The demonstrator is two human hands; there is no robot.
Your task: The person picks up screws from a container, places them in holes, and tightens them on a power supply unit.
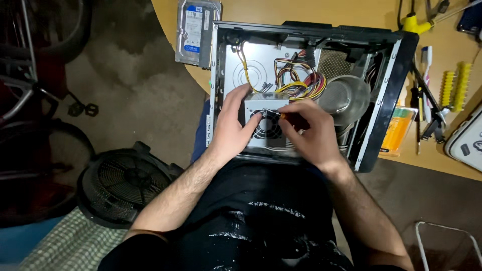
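Both hands, left hand [232, 125] and right hand [310, 131], curl over the power supply [265, 131].

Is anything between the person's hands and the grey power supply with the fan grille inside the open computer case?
Nothing visible. The left hand rests directly on the power supply, fingers at its fan grille, and the right hand is on it too, pinching something small and orange. The bundle of coloured wires lies behind, out of the way.
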